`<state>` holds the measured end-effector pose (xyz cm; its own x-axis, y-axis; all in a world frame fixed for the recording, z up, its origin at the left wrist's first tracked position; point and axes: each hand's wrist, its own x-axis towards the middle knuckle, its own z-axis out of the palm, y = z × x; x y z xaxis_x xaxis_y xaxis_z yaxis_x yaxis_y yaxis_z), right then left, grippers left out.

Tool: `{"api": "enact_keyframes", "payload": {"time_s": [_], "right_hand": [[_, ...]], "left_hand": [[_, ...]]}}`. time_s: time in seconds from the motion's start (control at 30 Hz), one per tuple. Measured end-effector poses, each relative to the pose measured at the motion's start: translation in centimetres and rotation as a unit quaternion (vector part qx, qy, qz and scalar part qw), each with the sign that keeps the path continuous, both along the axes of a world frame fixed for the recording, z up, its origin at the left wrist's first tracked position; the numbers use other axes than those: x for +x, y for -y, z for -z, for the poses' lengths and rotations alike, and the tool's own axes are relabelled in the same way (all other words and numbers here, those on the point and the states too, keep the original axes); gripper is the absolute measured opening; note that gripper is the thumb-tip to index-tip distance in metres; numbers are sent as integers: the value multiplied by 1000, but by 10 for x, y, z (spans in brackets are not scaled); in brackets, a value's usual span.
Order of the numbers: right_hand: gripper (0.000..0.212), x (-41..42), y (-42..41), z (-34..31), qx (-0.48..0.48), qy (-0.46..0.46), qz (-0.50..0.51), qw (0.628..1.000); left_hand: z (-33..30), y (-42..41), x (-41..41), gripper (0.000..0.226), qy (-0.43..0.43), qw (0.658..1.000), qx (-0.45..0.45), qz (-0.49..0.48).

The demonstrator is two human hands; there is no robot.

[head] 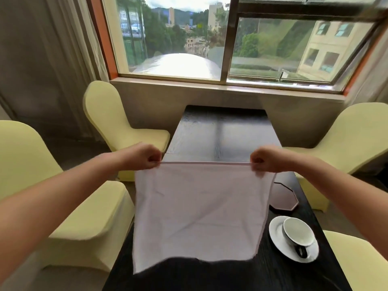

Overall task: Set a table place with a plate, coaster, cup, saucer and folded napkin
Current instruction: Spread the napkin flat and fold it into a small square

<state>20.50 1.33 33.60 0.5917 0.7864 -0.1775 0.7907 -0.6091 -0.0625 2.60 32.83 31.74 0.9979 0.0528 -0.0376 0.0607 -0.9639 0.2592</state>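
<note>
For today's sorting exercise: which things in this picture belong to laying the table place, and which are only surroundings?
Belong: napkin, held up by left hand and right hand; cup on saucer; coaster.
Surroundings: chairs, window, curtain.

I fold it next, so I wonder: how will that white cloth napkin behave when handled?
Probably floppy: the white cloth napkin hangs limp from the left hand and right hand, which pinch its top corners. Likely light, since pinches hold it. Its creases suggest it takes folds.
</note>
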Motion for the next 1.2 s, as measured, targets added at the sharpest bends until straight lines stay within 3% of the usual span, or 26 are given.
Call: {"api": "enact_keyframes", "payload": {"time_s": [0.13, 0.3, 0.4, 0.47, 0.67, 0.87, 1.1, 1.2], "right_hand": [[7, 25, 5, -35, 108, 92, 61, 988], [11, 30, 10, -61, 217, 302, 83, 925], [12, 20, 26, -53, 259, 384, 43, 885], [19, 10, 42, -39, 238, 419, 26, 876], [24, -39, 82, 31, 236, 419, 23, 876], [19, -107, 114, 124, 235, 319, 28, 918], [18, -178, 148, 253, 130, 167, 53, 976], [27, -189, 154, 287, 121, 96, 74, 985]], "left_hand": [[-36, -11, 26, 10, 61, 996, 65, -19], [-55, -10, 27, 13, 316, 939, 130, -42], [-40, -8, 12, 14, 367, 917, 147, -56], [-23, -6, -2, 13, 370, 916, 144, -53], [49, 16, -60, 7, 368, 921, 123, 8], [144, 34, -117, 21, 338, 934, 104, 44], [245, 67, -177, 17, 133, 983, 113, 58], [271, 85, -190, 28, 18, 992, 117, 34]]}}
